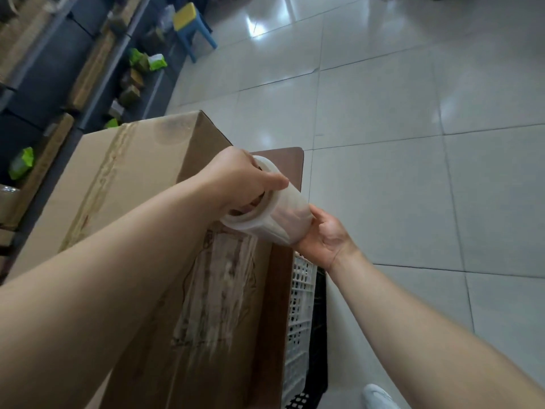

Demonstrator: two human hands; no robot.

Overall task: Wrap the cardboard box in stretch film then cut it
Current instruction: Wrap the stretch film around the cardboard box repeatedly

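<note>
Head view looks down on the cardboard box [129, 184], which sits on a brown board [278, 284] over a white perforated crate [300, 305], to the left of open tiled floor [413, 113]. Both hands hold the stretch film roll [267, 211] at the box's near right side. The left hand [241, 178] has its fingers pushed into the roll's core with the thumb lying along the outside; the right hand [327, 237] cups the far end from below, fingers closed against it. A sheet of film [224, 290] runs down from the roll and clings, wrinkled, to the box's right face. My reading is that wrapping is under way and cutting is still ahead. The next move calls for keeping the film taut while carrying the roll around the next corner, letting it spin on the fingers
</note>
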